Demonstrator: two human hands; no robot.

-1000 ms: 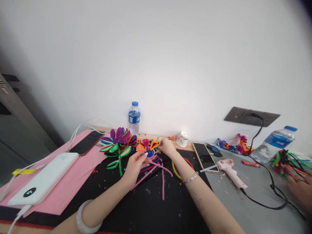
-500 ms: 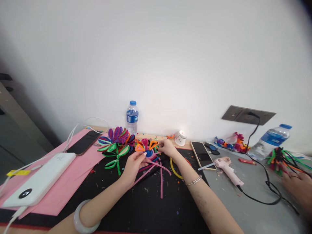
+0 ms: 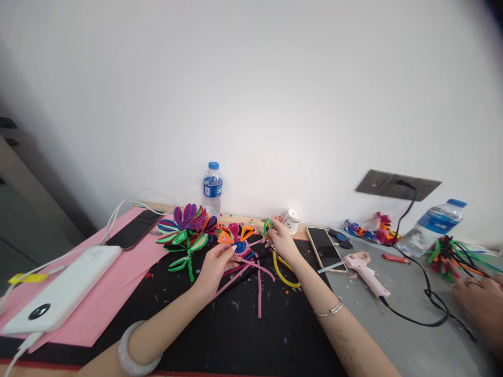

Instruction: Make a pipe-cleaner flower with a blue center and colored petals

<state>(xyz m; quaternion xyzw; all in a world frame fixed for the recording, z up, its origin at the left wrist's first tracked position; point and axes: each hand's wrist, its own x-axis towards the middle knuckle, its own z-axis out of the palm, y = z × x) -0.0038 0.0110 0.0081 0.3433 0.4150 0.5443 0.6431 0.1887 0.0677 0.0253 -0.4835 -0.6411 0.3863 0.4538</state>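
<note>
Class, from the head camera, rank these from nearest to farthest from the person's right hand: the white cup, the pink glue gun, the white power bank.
Measured from the right hand:
1. White cup, just beyond it, by the wall.
2. Pink glue gun, to its right on the grey surface.
3. White power bank, far left on the pink sheet.

**Hidden / cut off / unreadable**

Left hand fingers cover the base of the pipe-cleaner flower, grip point not visible. Small green loop in right hand: too small to tell shape. Co-worker's hand cut by right edge. Power bank cable runs off the left edge. Cup label unreadable
</note>
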